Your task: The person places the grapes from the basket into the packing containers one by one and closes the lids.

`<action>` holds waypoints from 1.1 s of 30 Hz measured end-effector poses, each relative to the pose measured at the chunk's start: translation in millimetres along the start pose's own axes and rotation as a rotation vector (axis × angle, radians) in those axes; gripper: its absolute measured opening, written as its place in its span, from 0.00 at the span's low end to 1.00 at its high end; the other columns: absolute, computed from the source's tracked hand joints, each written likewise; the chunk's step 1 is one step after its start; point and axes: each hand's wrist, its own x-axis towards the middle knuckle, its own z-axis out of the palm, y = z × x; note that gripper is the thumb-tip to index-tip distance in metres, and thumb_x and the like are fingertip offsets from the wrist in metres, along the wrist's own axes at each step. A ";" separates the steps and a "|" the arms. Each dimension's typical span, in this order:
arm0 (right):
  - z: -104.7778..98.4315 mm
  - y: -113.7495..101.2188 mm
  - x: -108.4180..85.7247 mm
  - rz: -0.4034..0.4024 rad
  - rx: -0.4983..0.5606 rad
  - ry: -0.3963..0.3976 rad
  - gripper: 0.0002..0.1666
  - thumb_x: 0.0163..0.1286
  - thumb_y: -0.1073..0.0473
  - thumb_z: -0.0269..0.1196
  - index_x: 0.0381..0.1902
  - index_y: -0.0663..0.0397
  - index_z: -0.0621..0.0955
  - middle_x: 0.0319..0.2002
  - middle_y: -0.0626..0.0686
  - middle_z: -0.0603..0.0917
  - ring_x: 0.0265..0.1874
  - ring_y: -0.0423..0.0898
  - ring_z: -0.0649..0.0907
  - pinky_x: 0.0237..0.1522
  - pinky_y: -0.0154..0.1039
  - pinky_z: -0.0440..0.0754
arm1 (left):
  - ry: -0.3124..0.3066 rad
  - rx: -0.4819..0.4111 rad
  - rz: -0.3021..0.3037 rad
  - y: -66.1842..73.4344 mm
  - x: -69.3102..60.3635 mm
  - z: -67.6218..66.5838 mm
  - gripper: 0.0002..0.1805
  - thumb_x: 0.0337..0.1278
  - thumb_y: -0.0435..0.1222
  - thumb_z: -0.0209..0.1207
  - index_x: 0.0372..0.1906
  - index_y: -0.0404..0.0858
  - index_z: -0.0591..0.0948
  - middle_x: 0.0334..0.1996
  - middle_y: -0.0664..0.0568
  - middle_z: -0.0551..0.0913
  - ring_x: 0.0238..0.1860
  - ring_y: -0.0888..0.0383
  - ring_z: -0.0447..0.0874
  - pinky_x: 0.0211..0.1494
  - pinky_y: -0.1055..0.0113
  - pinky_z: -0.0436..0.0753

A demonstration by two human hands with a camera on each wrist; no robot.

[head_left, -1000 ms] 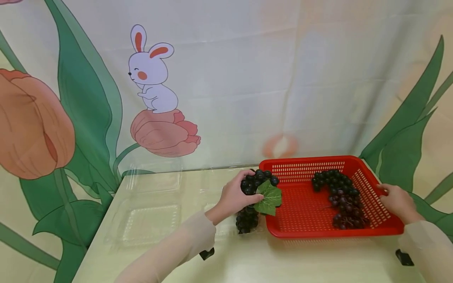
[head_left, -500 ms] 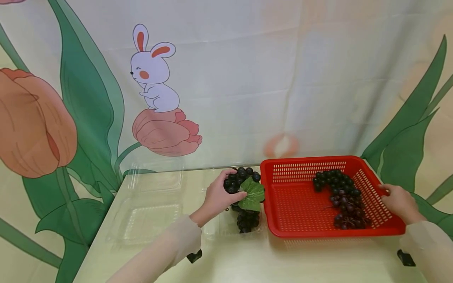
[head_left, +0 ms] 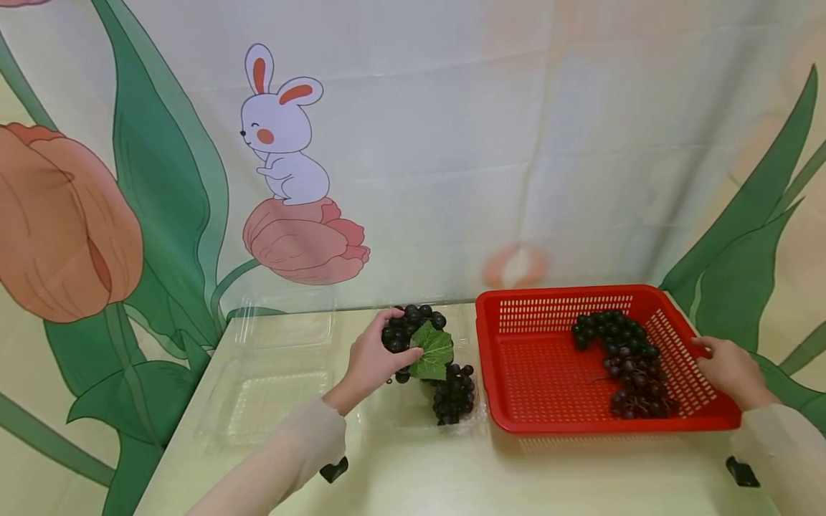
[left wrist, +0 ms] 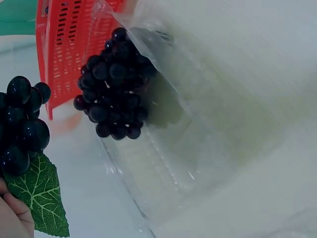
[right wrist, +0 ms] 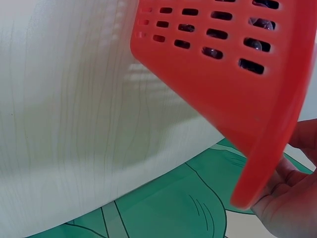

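My left hand holds a bunch of black grapes with a green leaf, thumb against the leaf. Beneath and right of it, a smaller bunch of dark grapes lies at the right end of a clear plastic container, partly behind the held bunch in the head view. On the right, my right hand grips the rim of a red plastic basket, with its fingers under the edge in the right wrist view. Inside the basket lie green grapes and reddish-purple grapes along the right side.
Another clear plastic container stands on the left of the pale wood-grain table, its raised lid towards the back. Behind the table hangs a cloth printed with tulips and a rabbit.
My left hand has carried the black grapes leftward from the basket's left edge to over the middle container, uncovering the smaller bunch there. My right hand stays on the basket rim.
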 end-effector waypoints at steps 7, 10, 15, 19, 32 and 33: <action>0.6 0.8 1.4 0.001 -0.011 0.003 0.26 0.60 0.66 0.46 0.55 0.76 0.63 0.47 0.78 0.66 0.26 0.52 0.71 0.18 0.37 0.65 | 0.025 0.018 -0.009 -13.8 -1.0 -2.5 0.33 0.36 0.51 0.66 0.54 0.57 0.67 0.60 0.54 0.68 0.55 0.50 0.71 0.48 0.53 0.72; 0.3 0.8 1.6 0.006 -0.014 -0.002 0.26 0.60 0.66 0.47 0.55 0.76 0.63 0.48 0.78 0.66 0.28 0.55 0.71 0.21 0.37 0.66 | 0.030 0.028 -0.018 -18.8 -2.0 -3.8 0.34 0.35 0.51 0.66 0.54 0.56 0.67 0.60 0.54 0.67 0.54 0.49 0.71 0.47 0.53 0.73; 0.2 0.6 1.4 0.008 -0.013 -0.003 0.26 0.60 0.67 0.47 0.56 0.76 0.63 0.47 0.78 0.66 0.28 0.54 0.71 0.20 0.37 0.66 | 0.050 0.044 -0.039 -27.6 -2.3 -6.6 0.34 0.35 0.51 0.66 0.55 0.55 0.67 0.60 0.54 0.68 0.54 0.49 0.71 0.47 0.53 0.73; 0.5 0.4 0.9 0.007 -0.006 0.001 0.26 0.60 0.67 0.46 0.56 0.76 0.63 0.46 0.78 0.67 0.24 0.50 0.71 0.18 0.37 0.64 | 0.075 0.065 -0.050 -34.8 -2.1 -5.9 0.34 0.36 0.52 0.66 0.54 0.54 0.67 0.59 0.55 0.69 0.53 0.49 0.72 0.48 0.53 0.72; 0.1 1.0 1.6 0.010 -0.014 -0.005 0.26 0.60 0.66 0.47 0.56 0.75 0.63 0.47 0.77 0.67 0.26 0.52 0.71 0.20 0.37 0.65 | 0.192 0.144 -0.122 -46.8 -8.7 13.9 0.35 0.36 0.52 0.65 0.55 0.50 0.67 0.54 0.52 0.73 0.52 0.50 0.73 0.46 0.53 0.71; -0.1 1.0 1.7 0.010 -0.013 -0.005 0.26 0.60 0.66 0.47 0.56 0.75 0.63 0.46 0.77 0.67 0.26 0.52 0.72 0.20 0.37 0.65 | 0.196 0.147 -0.133 -47.0 -9.1 15.1 0.35 0.36 0.52 0.65 0.55 0.50 0.67 0.54 0.51 0.73 0.52 0.50 0.73 0.46 0.53 0.71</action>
